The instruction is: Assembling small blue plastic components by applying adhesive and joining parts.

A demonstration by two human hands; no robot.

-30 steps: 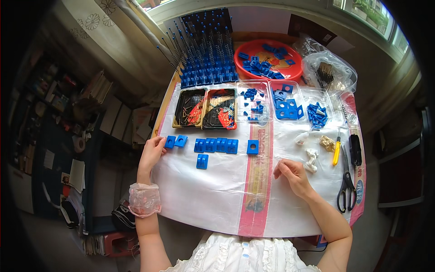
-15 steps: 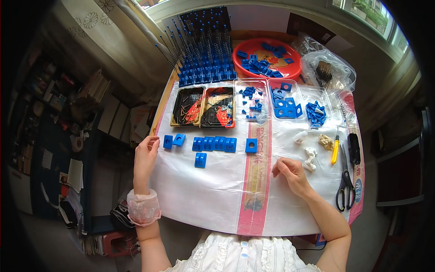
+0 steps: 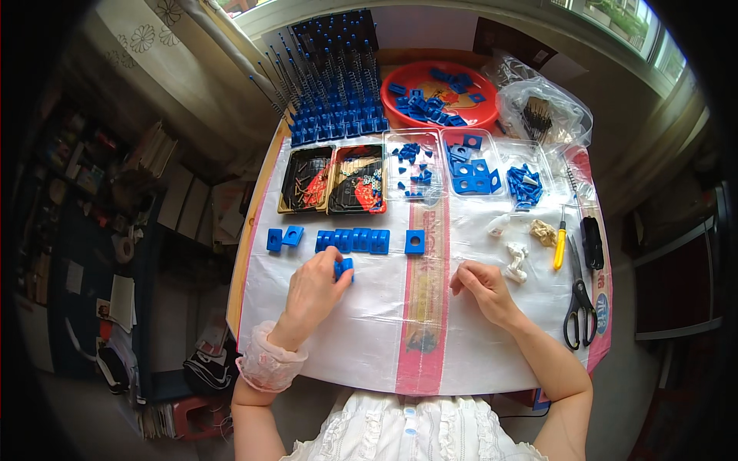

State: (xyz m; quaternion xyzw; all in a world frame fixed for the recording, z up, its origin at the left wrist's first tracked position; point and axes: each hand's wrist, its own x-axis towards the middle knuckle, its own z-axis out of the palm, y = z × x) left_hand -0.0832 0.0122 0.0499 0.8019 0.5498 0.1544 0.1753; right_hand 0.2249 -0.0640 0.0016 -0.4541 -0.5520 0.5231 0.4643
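Observation:
My left hand (image 3: 311,290) is over the near part of the cloth, thumb and fingers closed around a small blue plastic block (image 3: 347,266) that they partly cover. Just beyond it, several matching blue blocks (image 3: 352,240) stand in a row. To the left of the row lie two blue plates with round holes, one flat (image 3: 274,240) and one tilted (image 3: 292,236); a third holed plate (image 3: 414,241) lies to the right. My right hand (image 3: 484,290) rests on the cloth with its fingers curled in, and nothing shows in it.
Black trays of screws (image 3: 287,201) and clear boxes of blue parts (image 3: 390,165) line the back. Behind them stand spring-topped blue assemblies (image 3: 330,115) and a red basin (image 3: 492,107). Right lie a yellow-handled screwdriver (image 3: 560,250), scissors (image 3: 579,307), a black tool (image 3: 592,242) and crumpled white scraps (image 3: 516,261).
My left hand has moved right from beside the two holed plates to the single blue block and closed on it. The right hand stays put. The whole view has shifted slightly.

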